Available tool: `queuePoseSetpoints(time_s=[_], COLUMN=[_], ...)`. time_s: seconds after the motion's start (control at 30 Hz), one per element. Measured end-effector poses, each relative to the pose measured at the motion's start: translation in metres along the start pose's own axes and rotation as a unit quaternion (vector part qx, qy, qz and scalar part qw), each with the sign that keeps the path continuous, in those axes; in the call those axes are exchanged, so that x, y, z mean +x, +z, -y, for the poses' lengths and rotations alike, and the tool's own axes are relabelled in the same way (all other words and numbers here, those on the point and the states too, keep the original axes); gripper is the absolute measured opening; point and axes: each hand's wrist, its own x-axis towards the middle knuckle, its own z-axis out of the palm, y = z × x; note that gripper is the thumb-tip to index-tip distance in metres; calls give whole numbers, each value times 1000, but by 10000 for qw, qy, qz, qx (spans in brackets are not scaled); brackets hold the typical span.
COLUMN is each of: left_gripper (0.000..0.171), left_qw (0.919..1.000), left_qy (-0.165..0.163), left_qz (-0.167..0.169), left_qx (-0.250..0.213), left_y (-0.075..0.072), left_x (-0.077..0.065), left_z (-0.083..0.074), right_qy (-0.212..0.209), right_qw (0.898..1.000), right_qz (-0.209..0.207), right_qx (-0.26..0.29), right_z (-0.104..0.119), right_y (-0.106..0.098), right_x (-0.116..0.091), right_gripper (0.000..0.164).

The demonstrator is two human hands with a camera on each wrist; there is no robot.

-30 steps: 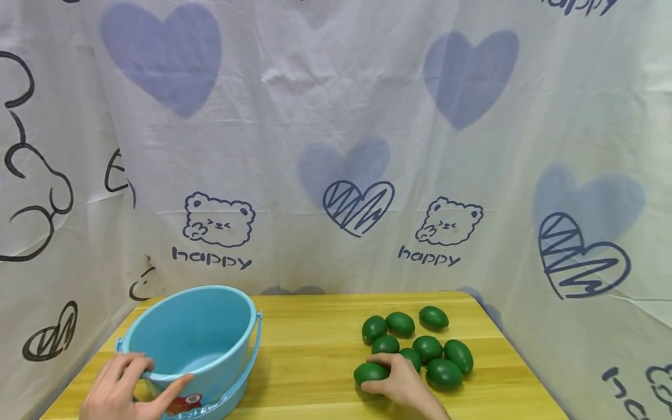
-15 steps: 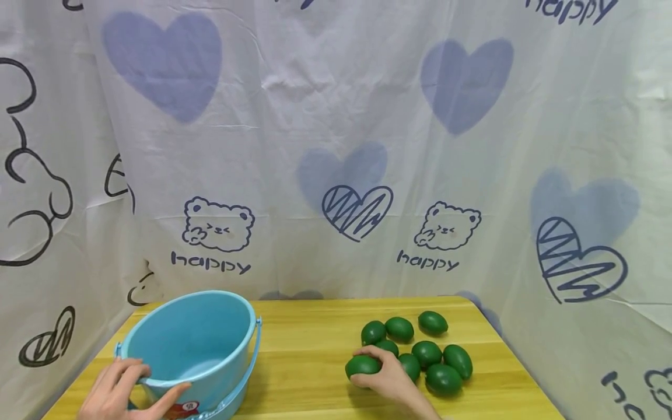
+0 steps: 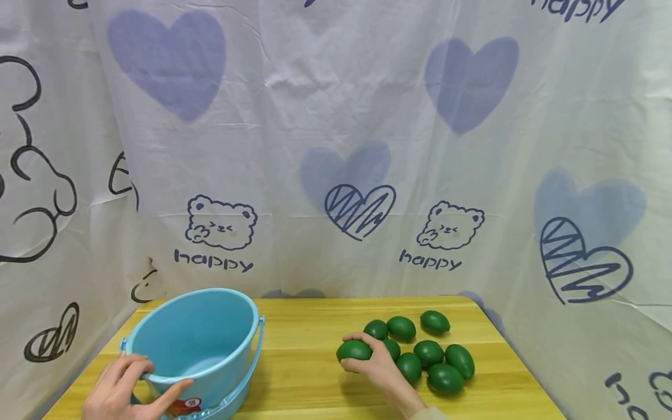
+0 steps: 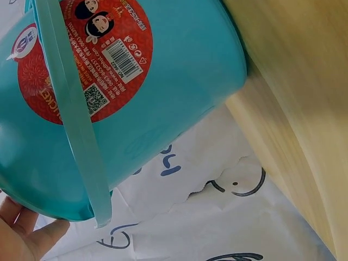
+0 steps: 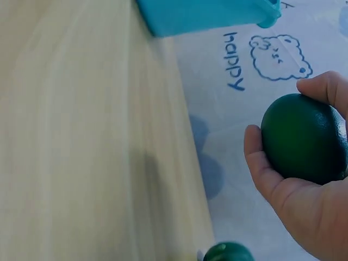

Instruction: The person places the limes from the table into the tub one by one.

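Note:
A light blue plastic bucket (image 3: 241, 356) stands on the left of the wooden table, its handle hanging down at the front. My left hand (image 3: 118, 388) grips its near-left rim, thumb on the outside. In the left wrist view the bucket's wall (image 4: 179, 70) bears a red label (image 4: 117, 65). My right hand (image 3: 375, 364) holds a smooth dark green oval fruit (image 3: 354, 350), like a lime or small avocado, raised above the table. The right wrist view has the fruit (image 5: 299, 138) between thumb and fingers. Several matching green fruits (image 3: 445, 379) lie just right of that hand.
The yellow wood-grain table (image 3: 299, 350) stretches between the bucket and the fruits. A white printed cloth (image 3: 283, 175) hangs behind the table and along both sides. The inside of the bucket (image 3: 199, 344) shows pale blue walls and floor.
My right hand has lifted the green fruit off the table and carried it left and a little upward, away from the others. The left hand has stayed on the bucket's rim.

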Motion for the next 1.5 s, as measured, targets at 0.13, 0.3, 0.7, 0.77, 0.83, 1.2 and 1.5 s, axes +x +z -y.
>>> queuePoseSetpoints(time_s=[0.13,0.3,0.7,0.77,0.83,1.2,1.5], left_gripper=[61,61,60,59,59,61,60], left_qw=[9997,9996,9997,9998,9998,9993,9998], left_qy=[-156,-141,-85,14,63,233,111], left_qz=[181,226,223,184,172,290,190], left_qx=[63,84,-15,-62,-74,1,-26], left_y=[-2,-2,-1,0,0,-1,0], left_x=[0,1,2,2,2,2,5], left_z=[-1,-1,1,2,2,4,3], right_qy=[-64,-277,-516,-550,-599,-962,-1173], right_qw=[9998,9990,9976,9974,9973,9953,9927], right_qz=[78,260,464,452,420,54,71], right_qx=[173,235,82,59,10,-46,-264], right_z=[12,27,48,52,57,82,99], right_y=[9,26,62,67,72,95,101], right_x=[6,14,25,27,29,38,43], right_gripper=[48,46,40,40,41,48,52])
